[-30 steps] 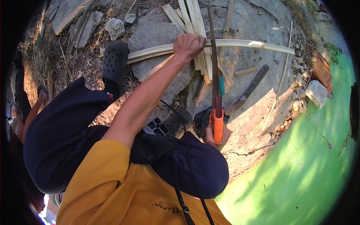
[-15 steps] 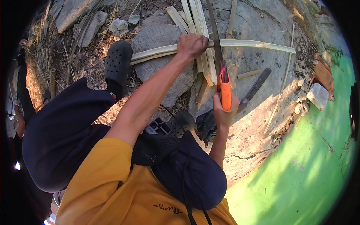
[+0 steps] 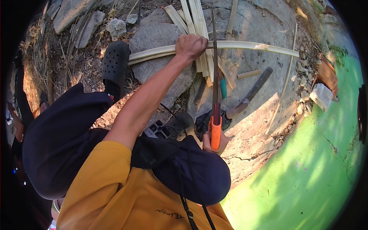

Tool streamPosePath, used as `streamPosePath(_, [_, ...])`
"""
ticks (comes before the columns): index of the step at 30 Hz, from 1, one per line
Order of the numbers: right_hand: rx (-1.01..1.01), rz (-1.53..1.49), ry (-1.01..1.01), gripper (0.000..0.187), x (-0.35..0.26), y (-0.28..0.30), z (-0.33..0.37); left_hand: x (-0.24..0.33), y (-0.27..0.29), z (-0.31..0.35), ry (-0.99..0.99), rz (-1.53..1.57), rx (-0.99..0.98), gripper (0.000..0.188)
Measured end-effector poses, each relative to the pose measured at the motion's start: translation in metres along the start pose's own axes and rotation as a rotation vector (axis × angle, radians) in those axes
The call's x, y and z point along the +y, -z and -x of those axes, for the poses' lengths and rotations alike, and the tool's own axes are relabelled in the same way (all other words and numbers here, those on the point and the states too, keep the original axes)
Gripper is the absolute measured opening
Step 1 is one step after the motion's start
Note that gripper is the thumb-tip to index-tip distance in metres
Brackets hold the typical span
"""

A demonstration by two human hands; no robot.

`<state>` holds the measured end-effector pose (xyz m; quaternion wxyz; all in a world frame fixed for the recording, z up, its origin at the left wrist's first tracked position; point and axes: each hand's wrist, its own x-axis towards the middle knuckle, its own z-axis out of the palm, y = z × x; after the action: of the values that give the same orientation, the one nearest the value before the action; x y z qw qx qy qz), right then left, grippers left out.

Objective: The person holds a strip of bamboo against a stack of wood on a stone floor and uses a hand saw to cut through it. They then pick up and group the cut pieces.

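Note:
My left hand (image 3: 191,46) is closed around a pale wooden strip (image 3: 251,45) that lies crosswise, pressing it onto a bundle of lengthwise strips (image 3: 197,19). In my right hand (image 3: 207,144) is a handsaw (image 3: 215,128), gripped by its orange handle close to my body. Its long narrow blade points away from me and crosses the wooden strip just right of my left hand. Whether the teeth have cut into the wood cannot be made out. Several strip ends and a teal handle (image 3: 223,89) lie beside the blade.
A machete (image 3: 256,87) and a short wood offcut (image 3: 249,74) lie right of the saw on the stone slab. Dark perforated clogs (image 3: 116,61) are on my feet. A power strip (image 3: 158,129) sits near my knee. Rocks (image 3: 321,96) border a bright green surface (image 3: 299,172).
My right hand has drawn the saw back toward my body, and the blade now points straighter ahead. The teal handle has come into sight. My left hand keeps its grip on the strip.

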<state>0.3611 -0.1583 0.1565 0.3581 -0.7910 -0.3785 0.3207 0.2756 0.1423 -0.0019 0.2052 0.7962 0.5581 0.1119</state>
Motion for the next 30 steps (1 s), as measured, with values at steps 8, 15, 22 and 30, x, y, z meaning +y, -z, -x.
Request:
streamPosePath(8, [-0.062,-0.036,0.09,0.008,-0.002,-0.019,-0.066,0.0,0.002,0.0,-0.062,-0.023,0.039,0.05])
streamPosePath(15, [-0.073,-0.025,0.082,0.008,-0.014,-0.018,-0.091,0.0,0.001,0.001,-0.036,0.028,0.026,0.046])
streamPosePath(22, [0.086,-0.062,0.077,0.007,0.002,-0.012,-0.016,-0.006,0.0,-0.006,-0.013,0.005,0.019,0.044])
streamPosePath(30, [0.012,-0.053,0.093,0.007,0.01,-0.013,-0.038,-0.005,0.0,0.001,-0.046,0.006,-0.036,0.041])
